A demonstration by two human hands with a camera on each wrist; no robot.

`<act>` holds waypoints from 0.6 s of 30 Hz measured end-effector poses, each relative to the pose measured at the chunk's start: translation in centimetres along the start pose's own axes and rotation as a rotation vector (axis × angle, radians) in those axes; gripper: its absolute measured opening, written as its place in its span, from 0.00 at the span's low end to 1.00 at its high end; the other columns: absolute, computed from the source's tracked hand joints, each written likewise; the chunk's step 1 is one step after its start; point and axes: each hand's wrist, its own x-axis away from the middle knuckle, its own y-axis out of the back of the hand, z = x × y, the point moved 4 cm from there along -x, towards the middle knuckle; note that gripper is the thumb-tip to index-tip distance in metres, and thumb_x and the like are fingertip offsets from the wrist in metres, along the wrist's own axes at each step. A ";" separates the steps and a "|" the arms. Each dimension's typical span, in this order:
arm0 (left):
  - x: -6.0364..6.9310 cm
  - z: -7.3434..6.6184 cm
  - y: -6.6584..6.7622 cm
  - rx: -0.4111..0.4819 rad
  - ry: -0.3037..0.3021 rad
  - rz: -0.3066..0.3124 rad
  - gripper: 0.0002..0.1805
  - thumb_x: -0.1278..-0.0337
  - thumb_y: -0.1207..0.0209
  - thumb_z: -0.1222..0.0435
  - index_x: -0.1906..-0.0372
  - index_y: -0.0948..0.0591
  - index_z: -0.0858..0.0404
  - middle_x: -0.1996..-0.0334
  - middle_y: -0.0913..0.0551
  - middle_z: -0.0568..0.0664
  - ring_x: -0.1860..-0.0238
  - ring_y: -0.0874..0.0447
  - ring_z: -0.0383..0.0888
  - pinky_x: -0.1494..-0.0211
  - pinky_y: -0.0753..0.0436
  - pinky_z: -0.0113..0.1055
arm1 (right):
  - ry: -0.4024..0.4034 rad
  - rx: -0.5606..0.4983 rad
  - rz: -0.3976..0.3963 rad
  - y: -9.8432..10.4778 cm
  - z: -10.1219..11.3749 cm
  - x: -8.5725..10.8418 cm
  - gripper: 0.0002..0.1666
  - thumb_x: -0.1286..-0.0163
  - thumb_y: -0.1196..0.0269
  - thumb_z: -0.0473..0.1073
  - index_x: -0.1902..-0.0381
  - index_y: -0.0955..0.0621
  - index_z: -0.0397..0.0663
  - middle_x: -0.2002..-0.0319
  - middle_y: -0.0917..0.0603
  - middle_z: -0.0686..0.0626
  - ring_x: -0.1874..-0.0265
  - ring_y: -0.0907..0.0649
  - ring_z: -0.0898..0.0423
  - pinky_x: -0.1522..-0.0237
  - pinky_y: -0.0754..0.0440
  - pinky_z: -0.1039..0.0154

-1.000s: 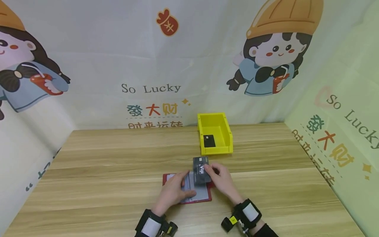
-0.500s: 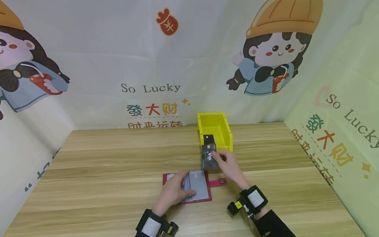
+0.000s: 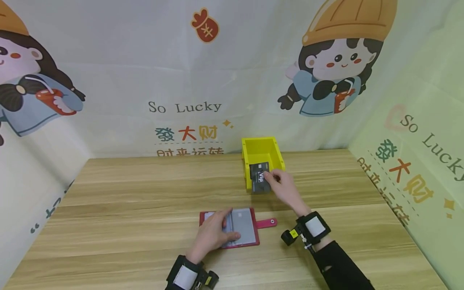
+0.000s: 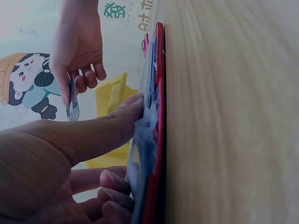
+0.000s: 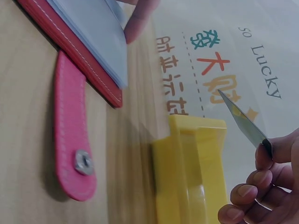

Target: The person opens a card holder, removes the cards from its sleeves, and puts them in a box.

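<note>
In the head view the right hand [image 3: 284, 188] pinches a dark card marked "Vip" [image 3: 259, 183] over the front edge of the yellow bin [image 3: 281, 161]. The right wrist view shows that card [image 5: 245, 122] edge-on between thumb and forefinger [image 5: 264, 163], above the bin [image 5: 187, 172]. The left hand [image 3: 212, 235] rests on the opened red card holder [image 3: 256, 237], thumb and fingers spread across its clear sleeves [image 3: 243, 225]. In the left wrist view the left thumb [image 4: 103, 133] touches the sleeves. The dark card seen earlier inside the bin is hidden behind the held one.
A pink strap with a metal snap [image 3: 266, 223] sticks out from the holder's right side onto the wooden table [image 3: 145, 193]. Behind the table hangs a printed backdrop [image 3: 127, 88], and the bin stands near the table's back edge.
The right hand has carried the Vip card up and away from the card holder to the front of the bin, uncovering the pink strap and the right sleeve. The left hand has stayed in place.
</note>
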 end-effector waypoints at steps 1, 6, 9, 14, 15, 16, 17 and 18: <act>0.0 0.0 0.0 0.004 0.001 0.000 0.42 0.54 0.24 0.56 0.33 0.26 0.67 0.60 0.22 0.54 0.58 0.28 0.48 0.56 0.29 0.42 | -0.003 0.004 0.004 0.1 0.1 -0.2 0.21 0.22 0.44 0.44 0.75 0.22 0.38 0.80 0.31 0.52 0.77 0.31 0.56 0.72 0.36 0.67; 0.2 -0.1 0.1 0.008 -0.004 0.001 0.42 0.54 0.23 0.57 0.33 0.26 0.68 0.63 0.24 0.52 0.58 0.28 0.47 0.58 0.31 0.40 | -0.020 0.034 0.026 0.5 0.4 -1.1 0.21 0.21 0.46 0.45 0.73 0.21 0.38 0.79 0.31 0.52 0.77 0.31 0.56 0.73 0.36 0.67; 0.2 -0.1 0.1 0.011 -0.007 0.001 0.42 0.54 0.23 0.57 0.33 0.26 0.68 0.63 0.24 0.51 0.59 0.29 0.47 0.58 0.32 0.40 | -0.022 0.056 0.024 0.7 0.7 -1.6 0.21 0.21 0.46 0.45 0.73 0.21 0.38 0.79 0.31 0.51 0.76 0.31 0.56 0.72 0.36 0.66; 0.1 -0.1 0.1 0.011 -0.014 0.000 0.42 0.54 0.23 0.57 0.33 0.26 0.67 0.61 0.22 0.52 0.58 0.28 0.47 0.57 0.30 0.40 | -0.033 0.099 0.020 1.1 1.2 -2.5 0.21 0.21 0.46 0.46 0.73 0.23 0.40 0.80 0.32 0.51 0.78 0.31 0.56 0.74 0.37 0.66; 0.2 -0.1 0.1 0.012 -0.016 -0.001 0.42 0.54 0.23 0.57 0.33 0.26 0.67 0.60 0.22 0.52 0.58 0.28 0.47 0.57 0.30 0.40 | -0.036 0.110 0.022 1.2 1.3 -2.7 0.20 0.21 0.46 0.46 0.73 0.23 0.40 0.80 0.32 0.52 0.78 0.31 0.56 0.74 0.37 0.66; 0.1 -0.1 0.1 0.015 -0.016 0.000 0.42 0.54 0.23 0.57 0.33 0.26 0.67 0.61 0.23 0.52 0.59 0.28 0.47 0.57 0.31 0.40 | -0.039 0.123 0.026 1.2 1.3 -2.9 0.20 0.21 0.46 0.47 0.72 0.23 0.41 0.80 0.32 0.52 0.78 0.31 0.56 0.75 0.37 0.66; 0.1 0.0 0.1 0.017 -0.016 0.001 0.42 0.54 0.23 0.57 0.33 0.26 0.67 0.62 0.23 0.52 0.59 0.29 0.47 0.58 0.32 0.39 | -0.042 0.136 0.028 1.2 1.4 -3.1 0.20 0.21 0.46 0.47 0.72 0.22 0.41 0.80 0.33 0.52 0.79 0.31 0.56 0.75 0.38 0.66; 0.1 0.0 0.1 0.018 -0.017 0.001 0.42 0.54 0.23 0.57 0.33 0.26 0.68 0.63 0.24 0.52 0.59 0.29 0.47 0.59 0.32 0.39 | -0.045 0.148 0.030 1.2 1.4 -3.4 0.20 0.21 0.46 0.48 0.72 0.22 0.41 0.81 0.33 0.52 0.79 0.31 0.56 0.75 0.38 0.66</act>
